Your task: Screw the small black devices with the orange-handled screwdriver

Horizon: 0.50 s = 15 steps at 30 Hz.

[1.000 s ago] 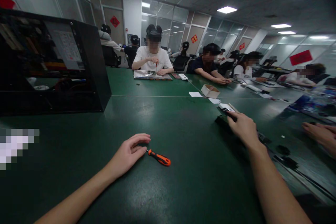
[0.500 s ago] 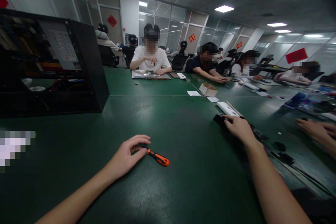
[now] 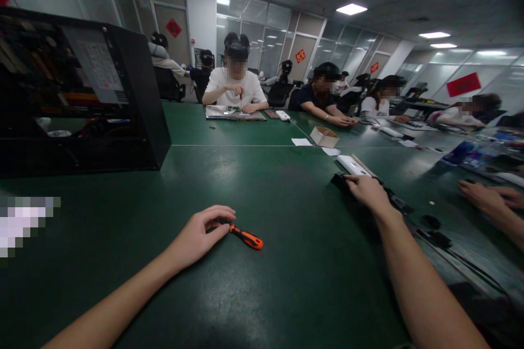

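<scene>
An orange-and-black screwdriver (image 3: pixel 247 237) lies on the green table with its handle toward the right. My left hand (image 3: pixel 204 230) rests beside it, thumb tip against the front of the handle and fingers curled loosely around the shaft, which they hide. Further right, my right hand (image 3: pixel 368 192) has its fingers bent over the end of a dark elongated part (image 3: pixel 340 181) whose kind I cannot make out. A white box-shaped item (image 3: pixel 353 166) lies just beyond those fingers.
An open black computer case (image 3: pixel 141 103) stands at the left. A small open carton (image 3: pixel 325 137) and paper slips (image 3: pixel 302 142) lie ahead. Black cables (image 3: pixel 470 264) stretch along the right. A co-worker's hands (image 3: pixel 483 196) are at the right edge; another person sits opposite.
The view has shifted slightly. My left thumb and fingers are a little closer together at the screwdriver. My right fingers have curled more on the dark part.
</scene>
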Tool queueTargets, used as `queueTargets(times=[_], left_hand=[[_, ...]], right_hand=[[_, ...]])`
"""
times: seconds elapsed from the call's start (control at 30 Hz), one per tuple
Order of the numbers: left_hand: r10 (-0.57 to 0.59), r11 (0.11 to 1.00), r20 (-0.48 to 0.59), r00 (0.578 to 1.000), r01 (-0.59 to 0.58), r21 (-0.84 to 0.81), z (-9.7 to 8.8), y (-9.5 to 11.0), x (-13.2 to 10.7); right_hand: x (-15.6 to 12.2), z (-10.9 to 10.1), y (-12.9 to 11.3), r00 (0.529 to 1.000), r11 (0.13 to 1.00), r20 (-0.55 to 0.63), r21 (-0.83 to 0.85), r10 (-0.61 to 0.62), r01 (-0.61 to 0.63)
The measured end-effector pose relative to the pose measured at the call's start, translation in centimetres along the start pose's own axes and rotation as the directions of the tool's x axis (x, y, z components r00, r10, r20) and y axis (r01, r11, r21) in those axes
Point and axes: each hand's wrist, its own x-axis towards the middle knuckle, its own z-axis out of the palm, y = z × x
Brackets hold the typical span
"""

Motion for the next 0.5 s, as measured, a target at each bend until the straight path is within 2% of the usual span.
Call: queueTargets(times=[0.13,0.33,0.5], left_hand=[[0.013,1.0,-0.011,1.0,-0.013,0.024,0.1,0.3,0.0],[0.017,1.0,-0.017,1.0,-0.016,0.014,0.2,0.0,-0.1],[0.023,0.999,0.007,1.0,-0.023,0.035,0.1,0.1,-0.2]], right_hand=[[-0.3,-0.2,-0.3,1.0,1.0,0.002,-0.007,0.01,-0.01],[-0.5,0.7,-1.4,0.999,1.0,-0.032,-0.02,0.023,-0.023],[0.0,0.0,0.4,1.0,0.999,-0.006,-0.047,0.019,-0.02]])
